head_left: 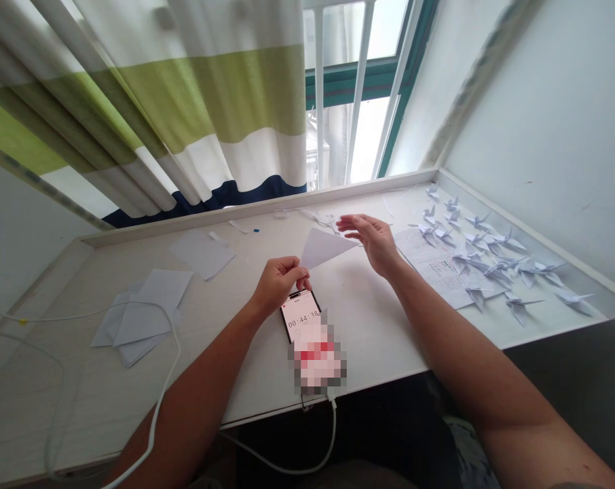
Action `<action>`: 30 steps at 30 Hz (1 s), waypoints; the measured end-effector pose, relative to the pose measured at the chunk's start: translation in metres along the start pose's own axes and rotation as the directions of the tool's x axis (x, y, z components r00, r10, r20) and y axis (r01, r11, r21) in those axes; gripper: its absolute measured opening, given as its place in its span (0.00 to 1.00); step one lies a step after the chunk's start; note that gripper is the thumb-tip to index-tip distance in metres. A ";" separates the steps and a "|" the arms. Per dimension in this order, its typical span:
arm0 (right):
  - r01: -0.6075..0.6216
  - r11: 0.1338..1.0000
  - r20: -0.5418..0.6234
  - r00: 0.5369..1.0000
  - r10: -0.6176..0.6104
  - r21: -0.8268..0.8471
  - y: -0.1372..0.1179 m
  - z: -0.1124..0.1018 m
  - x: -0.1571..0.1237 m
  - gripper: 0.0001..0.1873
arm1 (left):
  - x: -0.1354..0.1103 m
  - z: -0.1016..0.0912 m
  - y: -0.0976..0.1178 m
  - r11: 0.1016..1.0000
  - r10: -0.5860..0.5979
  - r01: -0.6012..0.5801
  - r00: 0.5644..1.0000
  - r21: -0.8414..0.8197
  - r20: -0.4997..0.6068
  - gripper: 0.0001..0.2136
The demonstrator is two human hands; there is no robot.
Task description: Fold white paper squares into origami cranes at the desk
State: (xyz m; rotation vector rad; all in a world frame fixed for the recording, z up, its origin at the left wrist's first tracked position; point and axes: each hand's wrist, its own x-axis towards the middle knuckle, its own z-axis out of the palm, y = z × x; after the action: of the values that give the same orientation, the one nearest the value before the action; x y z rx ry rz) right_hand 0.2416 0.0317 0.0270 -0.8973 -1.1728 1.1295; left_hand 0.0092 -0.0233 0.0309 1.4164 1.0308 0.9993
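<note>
My left hand point(278, 282) is closed in a pinch on the lower corner of a white folded paper triangle point(322, 247), held just above the desk. My right hand point(371, 239) hovers to the right of the paper with fingers stretched out and apart, its fingertips close to the triangle's far tip. A phone point(301, 314) showing a running timer lies on the desk right under my left hand.
Several folded white paper cranes point(485, 261) are spread over the desk's right side, some on a printed sheet point(434, 261). Loose white sheets point(144, 312) lie at the left, another sheet point(202, 253) further back. A white cable point(170, 367) crosses the front. Curtain and window stand behind.
</note>
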 end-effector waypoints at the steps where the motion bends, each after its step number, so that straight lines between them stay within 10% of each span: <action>1: -0.022 0.999 0.074 0.997 0.026 -0.046 -0.003 0.001 -0.003 0.15 | 0.000 -0.001 -0.001 1.000 0.002 -0.002 1.000 0.018 -0.001 0.13; 6: -0.081 0.992 0.297 0.949 0.107 -0.098 -0.011 0.012 -0.015 0.20 | 0.001 -0.007 -0.006 0.993 0.023 -0.027 0.999 0.111 0.037 0.10; 17: -0.022 0.998 0.293 0.955 0.038 -0.058 -0.004 0.024 -0.024 0.15 | 0.006 -0.009 -0.015 0.957 0.236 -0.215 0.968 0.195 -0.089 0.12; 30: -0.065 0.995 0.335 0.938 0.086 -0.073 0.005 0.036 -0.032 0.16 | 0.002 0.001 -0.011 0.992 0.125 -0.120 0.956 0.037 -0.264 0.15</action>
State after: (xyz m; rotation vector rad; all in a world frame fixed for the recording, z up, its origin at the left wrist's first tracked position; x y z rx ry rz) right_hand 0.2052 0.0004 0.0212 -0.8200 -1.4693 1.3537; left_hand 0.0099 -0.0213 0.0197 1.4021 1.1607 1.2999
